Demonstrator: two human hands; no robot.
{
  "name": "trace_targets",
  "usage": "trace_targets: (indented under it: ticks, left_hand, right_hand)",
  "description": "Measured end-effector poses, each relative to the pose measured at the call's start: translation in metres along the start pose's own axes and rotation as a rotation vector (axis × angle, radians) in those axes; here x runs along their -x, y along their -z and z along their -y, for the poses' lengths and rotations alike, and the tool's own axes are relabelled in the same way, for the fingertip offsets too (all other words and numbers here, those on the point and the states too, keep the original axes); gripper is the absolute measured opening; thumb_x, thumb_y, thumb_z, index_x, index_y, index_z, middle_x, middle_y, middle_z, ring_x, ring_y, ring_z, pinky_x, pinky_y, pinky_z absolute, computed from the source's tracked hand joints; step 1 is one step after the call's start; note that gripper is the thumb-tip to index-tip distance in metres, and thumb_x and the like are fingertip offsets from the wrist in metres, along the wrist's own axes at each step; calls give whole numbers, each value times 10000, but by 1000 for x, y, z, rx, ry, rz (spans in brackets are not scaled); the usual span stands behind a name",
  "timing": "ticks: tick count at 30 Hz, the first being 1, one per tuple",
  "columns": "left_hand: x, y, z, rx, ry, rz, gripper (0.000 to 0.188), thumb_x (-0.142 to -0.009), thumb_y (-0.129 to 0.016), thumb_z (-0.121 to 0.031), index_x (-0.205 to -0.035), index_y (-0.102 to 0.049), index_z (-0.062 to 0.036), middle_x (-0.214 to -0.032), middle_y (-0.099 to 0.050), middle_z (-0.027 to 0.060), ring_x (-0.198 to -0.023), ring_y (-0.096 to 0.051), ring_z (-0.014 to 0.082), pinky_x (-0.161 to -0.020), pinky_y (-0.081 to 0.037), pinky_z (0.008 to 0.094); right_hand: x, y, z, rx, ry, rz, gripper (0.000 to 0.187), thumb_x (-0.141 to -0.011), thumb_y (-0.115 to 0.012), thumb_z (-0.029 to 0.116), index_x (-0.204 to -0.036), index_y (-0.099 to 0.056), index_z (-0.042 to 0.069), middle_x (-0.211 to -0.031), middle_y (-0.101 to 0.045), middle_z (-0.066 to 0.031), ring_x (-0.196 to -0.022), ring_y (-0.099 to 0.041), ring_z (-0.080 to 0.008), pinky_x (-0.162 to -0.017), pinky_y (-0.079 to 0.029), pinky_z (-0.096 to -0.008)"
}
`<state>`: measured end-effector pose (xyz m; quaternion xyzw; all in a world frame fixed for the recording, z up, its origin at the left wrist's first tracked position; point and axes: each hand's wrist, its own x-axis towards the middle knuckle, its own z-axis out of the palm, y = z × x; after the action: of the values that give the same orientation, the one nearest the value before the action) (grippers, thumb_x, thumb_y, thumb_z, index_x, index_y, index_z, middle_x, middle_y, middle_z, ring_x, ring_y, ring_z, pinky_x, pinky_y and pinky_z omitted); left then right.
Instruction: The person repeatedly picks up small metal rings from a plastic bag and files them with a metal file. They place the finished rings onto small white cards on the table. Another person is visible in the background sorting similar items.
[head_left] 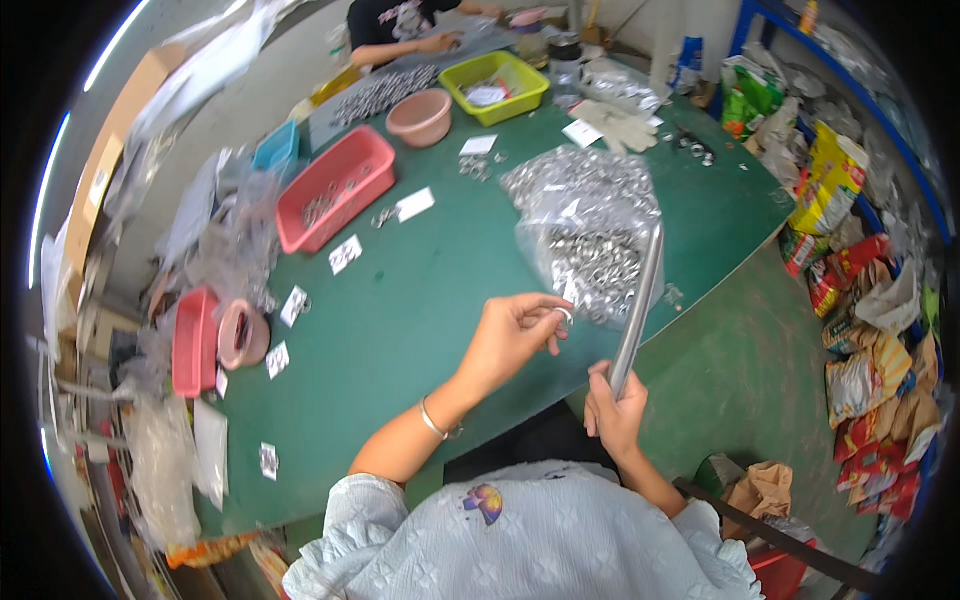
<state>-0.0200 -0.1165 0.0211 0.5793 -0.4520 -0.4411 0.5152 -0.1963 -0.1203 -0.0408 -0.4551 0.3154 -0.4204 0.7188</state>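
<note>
Between the thumb and fingers of my left hand (517, 338) is a small silvery ring (566, 316), pinched over the near part of the table. My right hand (615, 408) is wrapped round the lower end of a long grey metal rod, a tapered ring mandrel (640, 310), which points up and away from me. The ring and the mandrel are apart. Just beyond both hands lies a clear plastic bag (590, 200) full of many silvery metal rings (600, 262).
On the green table (420, 270) stand a long pink tray (337, 190), a round pink bowl (420, 117) and a yellow-green basket (493, 87). Small white cards (415, 204) lie about. A co-worker (400, 30) sits at the far side. Shelves with colourful packets (835, 180) line the right.
</note>
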Motion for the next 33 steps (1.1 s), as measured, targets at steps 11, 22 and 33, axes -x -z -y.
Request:
trace_targets:
  ticks: [11, 22, 33]
  left_hand:
    - [119, 18, 8, 129, -87, -219, 273, -750, -622, 49, -1021, -623, 16, -875, -593, 76, -738, -551, 117, -654, -454, 241]
    - [144, 57, 20, 513, -213, -461, 358, -759, -618, 46, -1104, -526, 51, -943, -603, 126, -872, -578, 148, -798, -481, 280]
    - [153, 88, 28, 553, -313, -436, 340, -690, -692, 32, -1009, -577, 57, -942, -589, 112, -851, -569, 161, -751, -478, 278]
  right_hand:
    - [8, -72, 11, -256, -409, 391, 169, -901, -498, 158, -863, -479, -6, -593, -518, -61, -305, -394, -69, -266, -308, -201]
    - [18, -71, 17, 125, -366, 572, 182, -897, -510, 168, -878, -510, -13, -535, -465, -12, -335, -364, -36, -316, -279, -180]
    - [4, -37, 53, 782, -129, 928, 158, -787, -640, 126, -864, -598, -6, -504, -450, -23, -431, -423, -57, -407, -318, -239]
